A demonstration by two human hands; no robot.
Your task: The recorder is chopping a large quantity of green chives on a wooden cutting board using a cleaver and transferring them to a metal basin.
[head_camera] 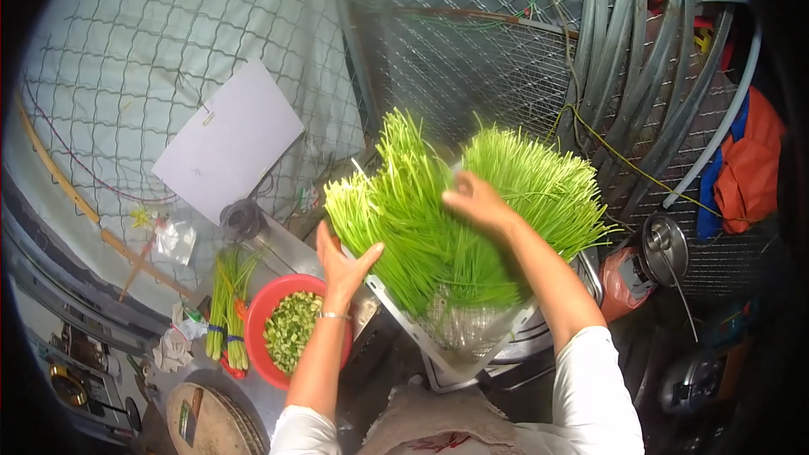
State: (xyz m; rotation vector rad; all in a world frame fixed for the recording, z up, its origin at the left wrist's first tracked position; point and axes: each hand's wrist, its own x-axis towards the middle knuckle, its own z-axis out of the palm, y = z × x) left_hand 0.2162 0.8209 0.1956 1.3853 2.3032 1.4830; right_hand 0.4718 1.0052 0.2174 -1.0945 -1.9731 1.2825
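Observation:
A white plastic basket (414, 331) in front of me is heaped with long green leaves, apparently garlic chives (414, 246), their pale cut ends facing outward. My left hand (344, 262) rests against the left side of the heap at the basket's edge, thumb and fingers spread apart. Above the middle of the leaves is my right hand (481, 203), blurred and partly curled between the left bundle and the right-hand mass of chives (537, 183). Whether it grips any leaves cannot be told. Near the basket's front corner some of the mesh bottom shows.
Left of my forearm stands a red bowl (258, 354) of chopped green vegetable. Beside it lie tied green stalks (226, 309). A knife (191, 417) rests on a round chopping board (218, 436). Metal mesh (480, 50) rises behind the basket; a steel lid or pan (663, 249) is at right.

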